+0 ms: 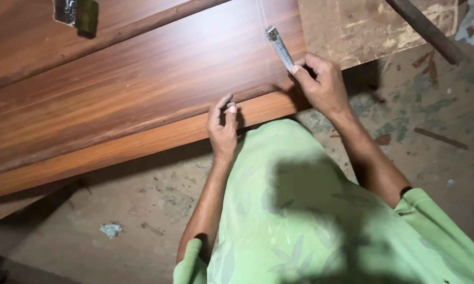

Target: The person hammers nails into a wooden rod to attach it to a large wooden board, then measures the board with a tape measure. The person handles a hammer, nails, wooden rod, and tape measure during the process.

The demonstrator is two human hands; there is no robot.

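Right hand pinches a metal ruler flat on the wood panel, probably for marking, while left hand fingers, close together, steady the panel's near edge.

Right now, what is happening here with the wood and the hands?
A person in a green shirt leans over a reddish-brown laminated wood panel. The right hand holds a narrow metal ruler flat on the panel near its front edge. The left hand rests its fingertips on that edge, beside a thin wooden strip. The dusty floor lies below.
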